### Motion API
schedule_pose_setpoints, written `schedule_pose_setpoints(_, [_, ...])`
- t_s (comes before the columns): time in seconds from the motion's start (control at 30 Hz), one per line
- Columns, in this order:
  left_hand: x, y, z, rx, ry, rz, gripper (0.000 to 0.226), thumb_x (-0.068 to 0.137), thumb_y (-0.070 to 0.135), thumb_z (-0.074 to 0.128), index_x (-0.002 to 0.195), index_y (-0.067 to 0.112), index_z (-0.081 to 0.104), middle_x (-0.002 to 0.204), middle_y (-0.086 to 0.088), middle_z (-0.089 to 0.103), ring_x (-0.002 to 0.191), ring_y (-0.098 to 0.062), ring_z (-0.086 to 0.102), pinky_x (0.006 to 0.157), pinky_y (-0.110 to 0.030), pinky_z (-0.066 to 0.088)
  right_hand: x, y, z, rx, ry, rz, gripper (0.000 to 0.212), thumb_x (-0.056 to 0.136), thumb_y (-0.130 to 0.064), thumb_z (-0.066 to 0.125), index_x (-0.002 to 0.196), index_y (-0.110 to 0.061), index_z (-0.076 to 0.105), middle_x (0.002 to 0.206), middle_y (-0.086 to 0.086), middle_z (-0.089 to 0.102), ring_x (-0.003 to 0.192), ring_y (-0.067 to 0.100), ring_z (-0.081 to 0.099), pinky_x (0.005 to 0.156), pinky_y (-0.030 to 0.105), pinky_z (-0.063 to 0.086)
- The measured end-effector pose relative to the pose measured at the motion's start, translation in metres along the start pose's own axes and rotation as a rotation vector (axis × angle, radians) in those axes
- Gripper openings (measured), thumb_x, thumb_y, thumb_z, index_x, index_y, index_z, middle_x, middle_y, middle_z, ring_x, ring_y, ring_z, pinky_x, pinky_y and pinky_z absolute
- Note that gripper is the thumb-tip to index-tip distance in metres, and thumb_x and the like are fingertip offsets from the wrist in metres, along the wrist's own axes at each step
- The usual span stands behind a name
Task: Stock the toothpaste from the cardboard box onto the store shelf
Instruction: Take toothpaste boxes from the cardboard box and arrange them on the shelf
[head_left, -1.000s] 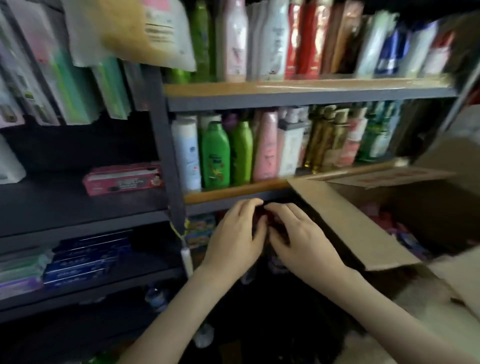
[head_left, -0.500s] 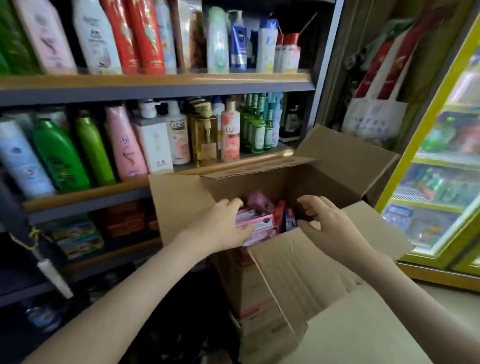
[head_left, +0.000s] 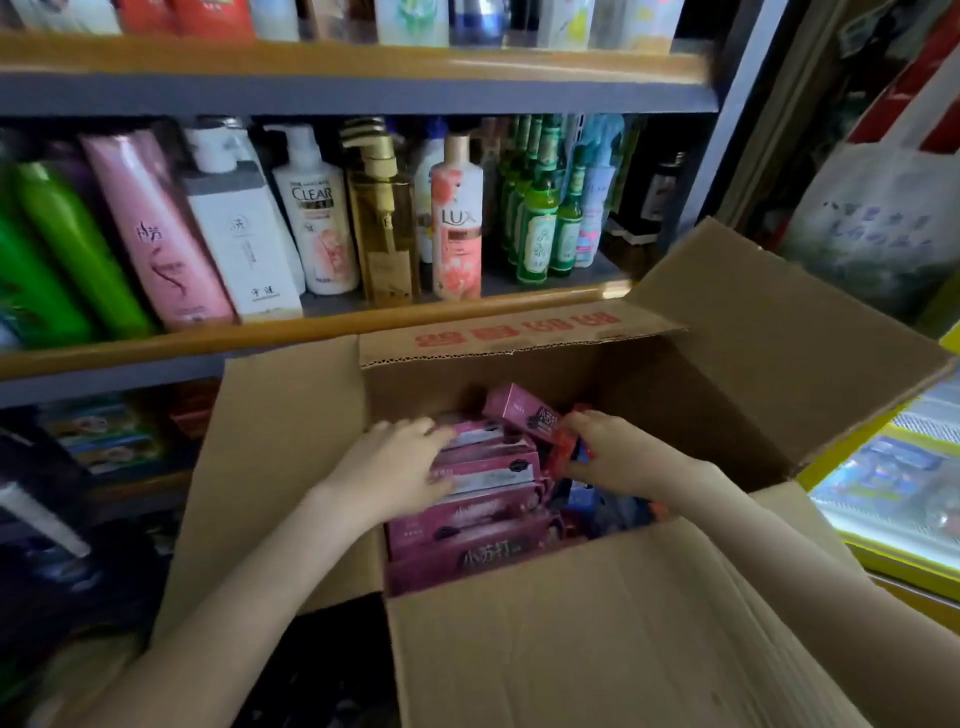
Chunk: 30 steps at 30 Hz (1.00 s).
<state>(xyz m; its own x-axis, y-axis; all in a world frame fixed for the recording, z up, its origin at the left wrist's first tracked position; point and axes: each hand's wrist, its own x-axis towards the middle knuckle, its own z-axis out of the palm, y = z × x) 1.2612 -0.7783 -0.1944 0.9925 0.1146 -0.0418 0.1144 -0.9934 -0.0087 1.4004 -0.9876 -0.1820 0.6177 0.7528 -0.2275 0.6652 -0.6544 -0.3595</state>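
Two hands down inside the open cardboard box (head_left: 571, 649), flaps splayed out, box sitting right in front of the store shelf (head_left: 363, 325).

Task item: pink toothpaste cartons (head_left: 467, 540), stacked flat in the L half of the box. Long axes run roughly L-R across the view, printed faces up. One more tilted pink carton (head_left: 519, 410) leans at the back, propped on the stack. R half of the box holds darker blue/red packs, too murky to ID.

Left hand (head_left: 400, 467) sits on the L ends of the upper cartons, fingers over the top one, thumb lower down. Looks like the start of a clamp on a few cartons, but can't tell if it's actually gripping or just resting. Right hand (head_left: 623, 457) is at the R ends of the same stack, fingers curled round a small red carton (head_left: 562, 447), touching the tilted pink one.

Key relation: the stack lies between the hands, one hand per end, so a two-handed lift along the long axis looks natural. L hand is nearer the stack; R hand is occupied w/ the red one.

Shelf lies ahead and to the L of the box. Bay level w/ the box rim is full of shampoo bottles (head_left: 317, 218); lower bay (head_left: 104, 441) at L has boxed goods, blurry. Prob. cartons go up and L, clearing the L flap.
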Motion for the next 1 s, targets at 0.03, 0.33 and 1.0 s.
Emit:
schedule_pose_setpoints(0.03, [0.000, 0.000, 0.002, 0.018, -0.055, 0.029, 0.059, 0.093, 0.058, 0.042, 0.144, 0.027, 0.038, 0.132, 0.003, 0.051, 0.122, -0.020, 0.048, 0.103, -0.033, 0.033, 0.007, 0.002, -0.001, -0.004, -0.055, -0.017, 0.048, 0.091, -0.026, 0.062, 0.134, -0.014, 0.045, 0.126, 0.007, 0.048, 0.120, 0.024, 0.048, 0.090, 0.017, 0.033])
schedule_pose_setpoints(0.33, [-0.002, 0.001, 0.003, -0.060, -0.024, -0.069, 0.062, 0.093, 0.058, 0.044, 0.148, 0.034, 0.031, 0.147, 0.007, 0.041, 0.133, -0.015, 0.040, 0.111, -0.028, 0.022, 0.101, 0.029, 0.019, -0.073, -0.115, 0.049, 0.071, 0.085, -0.042, 0.067, 0.131, -0.002, 0.031, 0.133, 0.020, 0.040, 0.124, 0.036, 0.043, 0.097, 0.039, 0.041])
schedule_pose_setpoints(1.0, [0.004, -0.004, 0.004, -0.025, -0.108, -0.144, 0.059, 0.090, 0.061, 0.045, 0.143, 0.035, 0.040, 0.139, 0.008, 0.053, 0.124, -0.012, 0.051, 0.103, -0.029, 0.033, 0.124, 0.036, 0.025, -0.228, 0.053, -0.208, 0.068, 0.086, -0.034, 0.065, 0.134, -0.002, 0.030, 0.124, 0.021, 0.050, 0.116, 0.035, 0.049, 0.093, 0.039, 0.044])
